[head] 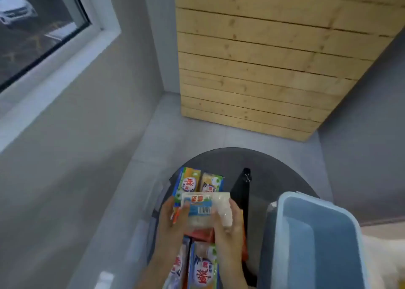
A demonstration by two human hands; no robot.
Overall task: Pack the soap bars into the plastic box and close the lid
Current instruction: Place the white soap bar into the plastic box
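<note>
A window fills the upper left, with a white car beyond the glass. Grey wall runs below it down to a pale tiled floor. A panel of light wooden planks stands against the far wall, its slats running crosswise.

Low in the middle sits a dark round bench. The left hand and the right hand are both clamped on one white soap bar in clear wrap, held just above the bench. Its long axis lies left to right, the left hand gripping its left end and the right hand its right end, with the barcode label facing up.

Just beyond the held bar, two yellow soap bars lie side by side on the bench, their long axes pointing away from the person. Nearer the person, below the hands, two more packs lie lengthwise in the same direction, and a red pack shows between the wrists.

A black object lies to the right of the soap, pointing away; what it is cannot be told.

Further right stands the plastic box, pale blue and translucent, open on top. Nothing shows inside it, and it sits at the right edge of the bench, near the right hand without touching it.
</note>
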